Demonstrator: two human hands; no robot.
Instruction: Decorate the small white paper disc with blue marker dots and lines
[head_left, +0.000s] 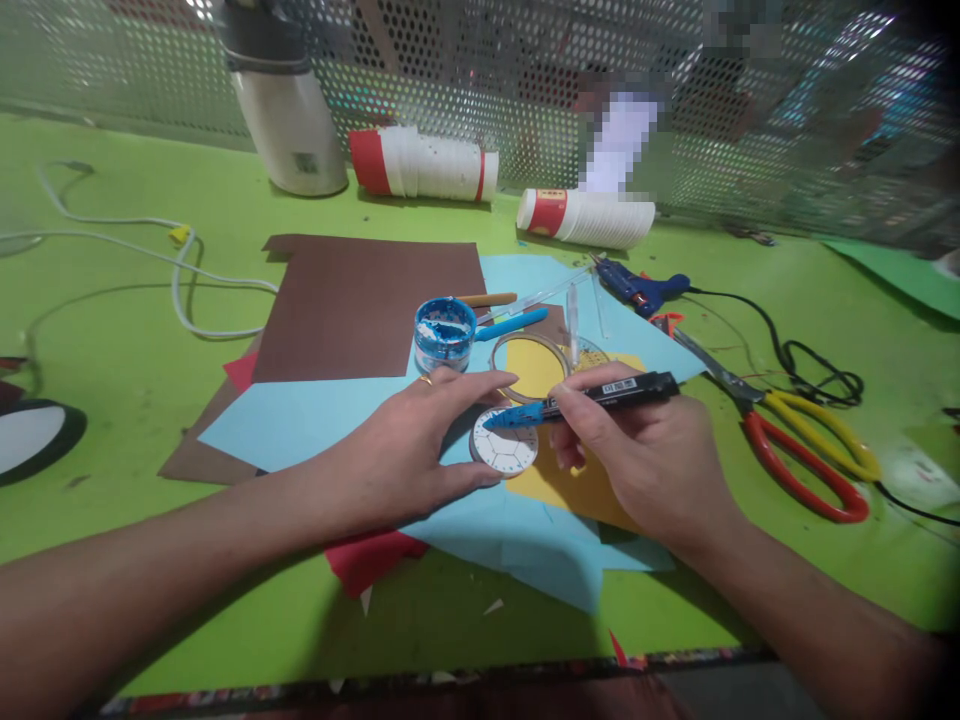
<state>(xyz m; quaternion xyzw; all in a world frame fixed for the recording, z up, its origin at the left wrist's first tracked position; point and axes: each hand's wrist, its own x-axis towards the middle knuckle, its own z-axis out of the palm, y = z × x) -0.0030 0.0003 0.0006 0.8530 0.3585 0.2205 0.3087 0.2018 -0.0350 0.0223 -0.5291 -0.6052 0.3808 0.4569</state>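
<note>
A small round white disc point(507, 448) with black lines in a football-like pattern lies flat over the coloured paper. My left hand point(427, 430) has thumb and forefinger curved around its edge, steadying it. In my right hand point(637, 450) is a black marker pen point(611, 395), tilted, with blue smears over its tip end. That end reaches over the upper part of the disc; the exact contact point is hard to make out. Just beyond stand a blue-stained tub point(444, 338) and a tape ring point(529, 366) lying on yellow paper.
Brown paper point(367, 310) and light blue paper point(300, 425) cover the green table. On the right are scissors point(802, 465) and a blue glue gun point(641, 287). Paper cup stacks point(424, 165) and a white bottle point(289, 130) stand along the mesh. A white cable point(180, 275) runs left.
</note>
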